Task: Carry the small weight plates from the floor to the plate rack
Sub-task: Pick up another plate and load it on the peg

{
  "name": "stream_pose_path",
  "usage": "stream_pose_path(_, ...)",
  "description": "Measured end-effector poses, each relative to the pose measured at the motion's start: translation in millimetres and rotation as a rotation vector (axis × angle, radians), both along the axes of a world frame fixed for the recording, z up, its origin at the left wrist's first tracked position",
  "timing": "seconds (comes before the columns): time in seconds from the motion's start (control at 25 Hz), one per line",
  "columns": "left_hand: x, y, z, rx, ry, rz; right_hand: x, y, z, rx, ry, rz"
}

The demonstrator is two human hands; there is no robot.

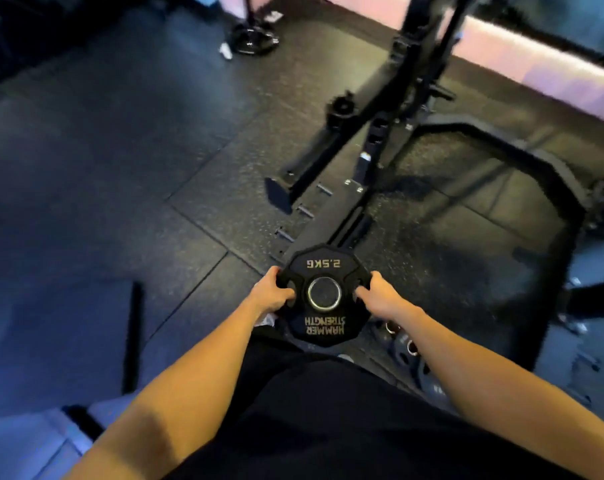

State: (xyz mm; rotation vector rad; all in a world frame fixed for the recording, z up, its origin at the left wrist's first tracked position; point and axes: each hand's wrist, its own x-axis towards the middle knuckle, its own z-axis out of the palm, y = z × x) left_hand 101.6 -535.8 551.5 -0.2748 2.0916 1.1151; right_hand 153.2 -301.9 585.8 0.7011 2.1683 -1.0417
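A small black weight plate [324,327] marked 2.5KG, with a steel-ringed centre hole, is held flat in front of me above the floor. My left hand [272,293] grips its left edge, fingers curled into the grip slot. My right hand [376,295] grips its right edge the same way. More small plates [406,344] lie on the floor just below and right of the held one, partly hidden by my right forearm. The black rack frame [373,140] with short pegs [305,211] stands ahead of the plate.
Dark rubber tile floor [120,168] spreads to the left. A black angled base frame [522,150] curves round at the right. A round black plate [253,38] sits on the floor far back. A pale wall edge [536,60] runs along the upper right.
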Motion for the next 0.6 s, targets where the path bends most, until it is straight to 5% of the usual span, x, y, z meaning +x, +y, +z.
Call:
stream_pose_path(0.24,-18,-146,1,-0.02,0.021,0.261,-81,-144,-13,-0.013,0.006,0.248)
stream_pose_path(0.6,-147,-325,17,-0.188,0.011,0.21,-210,-319,-23,-0.127,-0.019,0.283)
